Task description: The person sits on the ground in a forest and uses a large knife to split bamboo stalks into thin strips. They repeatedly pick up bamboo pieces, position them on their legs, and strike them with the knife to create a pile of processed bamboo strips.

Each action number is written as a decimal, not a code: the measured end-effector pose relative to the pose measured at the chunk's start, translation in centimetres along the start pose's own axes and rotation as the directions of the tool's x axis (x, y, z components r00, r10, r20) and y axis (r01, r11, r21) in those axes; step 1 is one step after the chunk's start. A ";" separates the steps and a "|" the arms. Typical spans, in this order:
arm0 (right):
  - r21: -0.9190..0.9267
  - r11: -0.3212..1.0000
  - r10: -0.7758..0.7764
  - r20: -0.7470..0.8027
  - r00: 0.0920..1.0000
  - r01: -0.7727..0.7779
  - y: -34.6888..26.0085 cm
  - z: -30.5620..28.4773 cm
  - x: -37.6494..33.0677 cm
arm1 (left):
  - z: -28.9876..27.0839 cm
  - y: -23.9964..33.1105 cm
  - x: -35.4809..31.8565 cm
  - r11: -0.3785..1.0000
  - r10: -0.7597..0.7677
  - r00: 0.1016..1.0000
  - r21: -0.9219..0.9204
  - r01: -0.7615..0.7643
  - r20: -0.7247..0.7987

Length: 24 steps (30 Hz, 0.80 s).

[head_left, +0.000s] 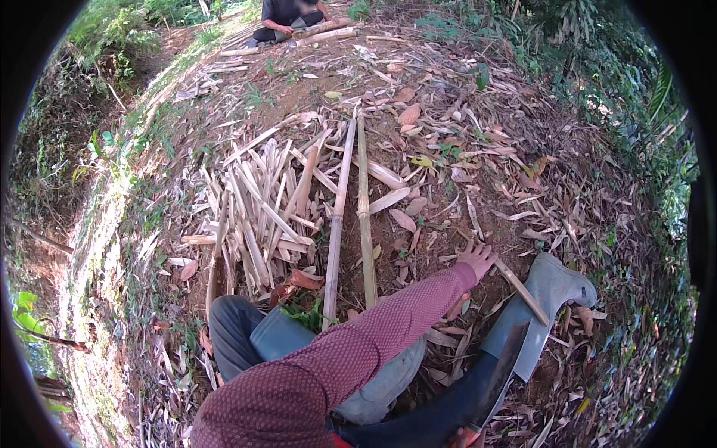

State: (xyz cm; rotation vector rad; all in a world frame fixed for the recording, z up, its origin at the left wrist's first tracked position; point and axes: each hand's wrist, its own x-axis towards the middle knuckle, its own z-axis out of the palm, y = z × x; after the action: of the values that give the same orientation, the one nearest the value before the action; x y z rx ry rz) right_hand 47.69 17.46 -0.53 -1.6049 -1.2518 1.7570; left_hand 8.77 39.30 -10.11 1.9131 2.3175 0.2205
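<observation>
My left hand (476,258), on a maroon-sleeved arm reaching across my body, rests fingers apart on the leaf litter. It touches the near end of a short bamboo stick (521,291) that slants toward my grey rubber boot (556,287). A dark machete blade (502,367) rises over my right leg. Only a sliver of my right hand (464,437) shows at the bottom edge, around the machete's handle. Two long split bamboo poles (364,224) lie side by side ahead of me.
A heap of pale bamboo strips (261,209) lies to the left of the poles. My left leg in jeans (233,328) is bent beside it. Another person (287,15) sits far ahead by more bamboo poles (323,31). Grass and bushes ring the dry-leaf ground.
</observation>
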 end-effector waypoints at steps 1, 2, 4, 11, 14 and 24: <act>-0.010 1.000 0.007 0.010 1.000 -0.007 -0.4 0.2 0.0 | 0.3 -0.1 0.6 1.000 -0.009 1.000 0.010 0.009 -0.022; -0.022 1.000 -0.014 0.032 0.999 0.015 -0.6 0.2 0.0 | 0.6 -0.1 0.9 0.997 0.011 0.993 0.079 -0.002 -0.115; -0.044 0.997 -0.067 0.071 0.995 0.070 -1.0 0.1 0.1 | 0.7 -0.3 1.5 0.986 0.052 0.999 0.158 -0.054 0.015; 0.011 0.998 -0.062 0.000 0.998 0.062 -0.8 0.9 -0.5 | -8.1 -2.2 -0.5 0.997 0.063 0.968 -0.038 -0.074 -0.243; 0.019 0.997 -0.079 0.074 0.994 0.078 0.6 0.0 0.2 | -16.1 -4.1 -3.7 0.949 -0.056 0.949 -0.312 -0.046 -0.310; -0.079 0.935 -0.341 0.074 0.937 0.346 -3.8 2.8 -0.7 | -17.5 -9.4 -15.8 0.454 -0.339 0.917 -0.890 -0.037 -0.210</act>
State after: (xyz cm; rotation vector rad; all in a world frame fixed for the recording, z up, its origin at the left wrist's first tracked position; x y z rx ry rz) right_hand 44.27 17.86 2.76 -1.2902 -1.5545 1.5542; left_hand -0.64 21.48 5.38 1.1230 1.8301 1.5433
